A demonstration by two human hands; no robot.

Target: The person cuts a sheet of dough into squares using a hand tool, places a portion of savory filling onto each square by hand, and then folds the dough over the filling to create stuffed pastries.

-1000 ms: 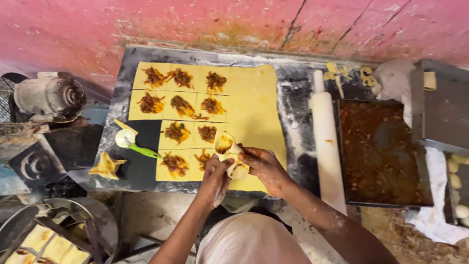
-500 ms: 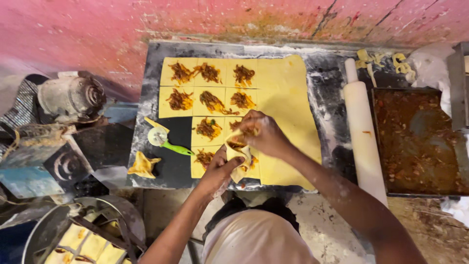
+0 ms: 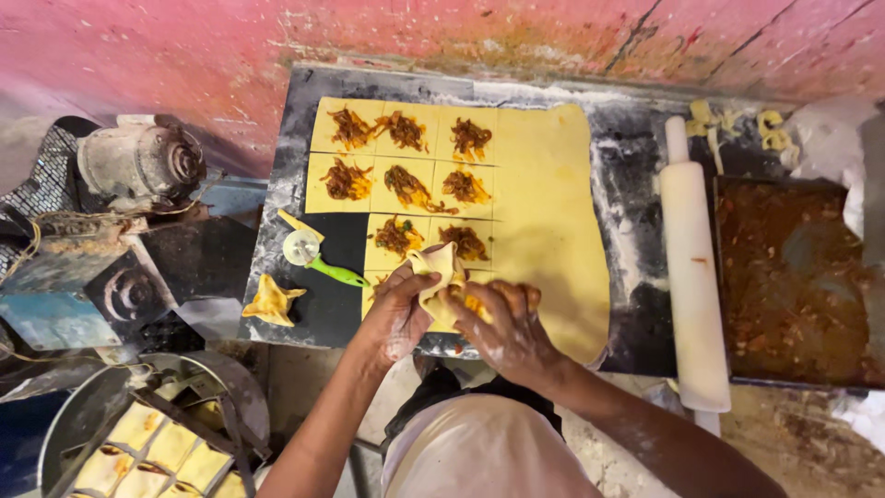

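Both hands, left (image 3: 398,314) and right (image 3: 502,325), pinched a folded yellow dough square (image 3: 437,272) over the dark floured desk (image 3: 636,314); a green-handled pastry wheel (image 3: 313,255) lay just left.

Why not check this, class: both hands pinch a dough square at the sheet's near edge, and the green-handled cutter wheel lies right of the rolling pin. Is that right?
One detail is wrong. In the head view the green-handled cutter wheel lies left of the rolling pin, on the dark board beside the dough sheet. The left hand and right hand do pinch a dough square.
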